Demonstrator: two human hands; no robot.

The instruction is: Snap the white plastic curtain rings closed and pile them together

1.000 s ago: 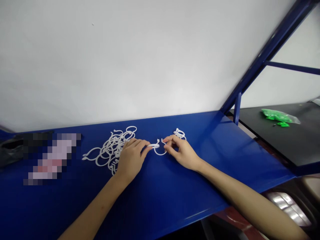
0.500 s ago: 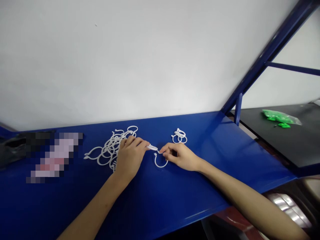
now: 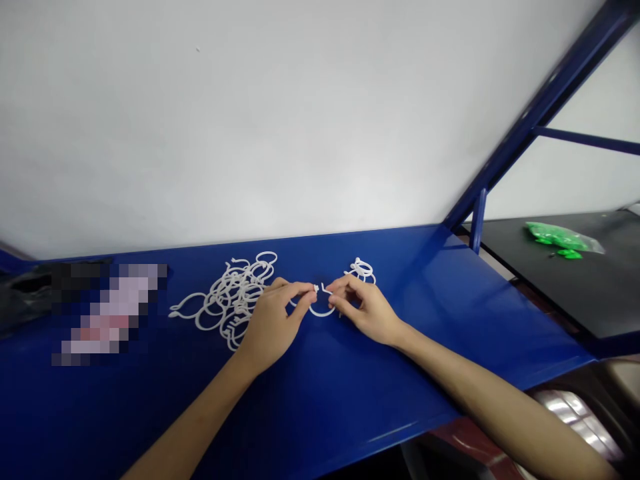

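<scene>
Between my hands is a white plastic ring clip point(image 3: 323, 314), its gap facing away from me. My left hand point(image 3: 274, 321) pinches one end of it between thumb and fingertips. Part of another white ring point(image 3: 293, 303) shows beneath those left fingers; how it is held is hidden. The clip's other end is pinched by my right hand point(image 3: 369, 312), with a thin bent tip sticking out past the fingers. To the left lies a loose heap of white rings point(image 3: 215, 300), partly behind my left hand. A smaller group of white rings point(image 3: 365, 270) lies just beyond my right hand.
The blue table point(image 3: 310, 400) meets a pale wall point(image 3: 300, 133). A blue metal frame point(image 3: 520, 133) slants up on the right. Beyond it, a bag of green pieces point(image 3: 563, 238) lies on a black table point(image 3: 545, 280). Dark plastic point(image 3: 30, 293) and a blurred-out item point(image 3: 117, 307) lie at left.
My left hand has moved right and now pinches the near clip's end, where before its fingers held a white ring out. The clip has risen slightly; my right hand still grips it.
</scene>
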